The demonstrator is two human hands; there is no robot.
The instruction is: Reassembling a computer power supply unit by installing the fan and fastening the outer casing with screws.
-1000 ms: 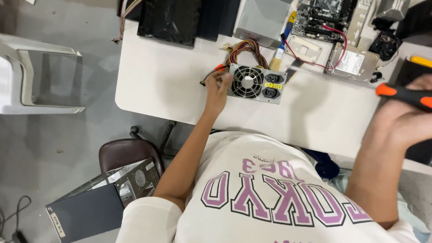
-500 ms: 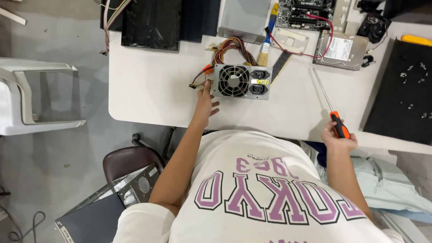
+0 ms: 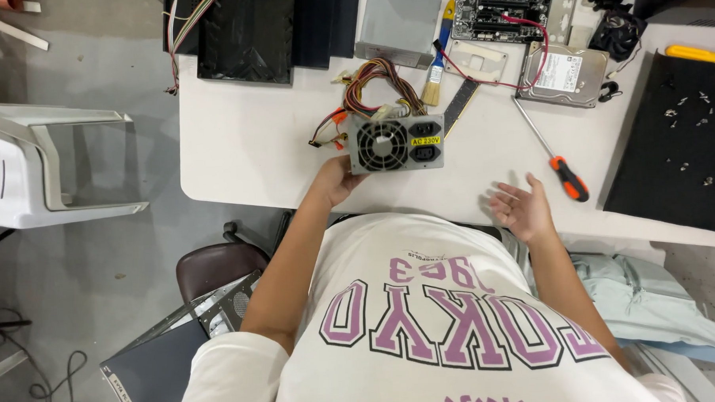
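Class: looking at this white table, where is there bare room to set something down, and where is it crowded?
Bare: the table's left part, between the black panel and near edge; also between power supply and screwdriver. Crowded: the far edge, around the circuit board and hard drive.

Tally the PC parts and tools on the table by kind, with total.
Power supply: 1
Motherboard: 1
Hard drive: 1
Screwdriver: 1
Brush: 1
Total: 5
Left hand holds the power supply; right hand is empty.

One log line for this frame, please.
left hand: grips grey metal power supply box | right hand: open, empty | orange-handled screwdriver: lying on white table
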